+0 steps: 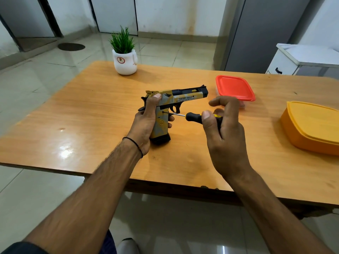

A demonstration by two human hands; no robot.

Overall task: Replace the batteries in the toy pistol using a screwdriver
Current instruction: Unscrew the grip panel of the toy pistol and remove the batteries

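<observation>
A yellow, grey and black toy pistol (180, 97) stands upright above the middle of the wooden table (95, 114), its barrel pointing right. My left hand (146, 123) grips its handle from behind, thumb up on the slide. My right hand (222, 131) pinches the black and yellow handle of a screwdriver (194, 117). The thin metal shaft points left and its tip touches a small hole on the side of the grip.
A white pot with a green plant (124, 59) stands at the table's far edge. At the right lie a box with a red lid (234, 88) and an orange lidded box (311, 127). A white cabinet (297, 59) stands behind the table.
</observation>
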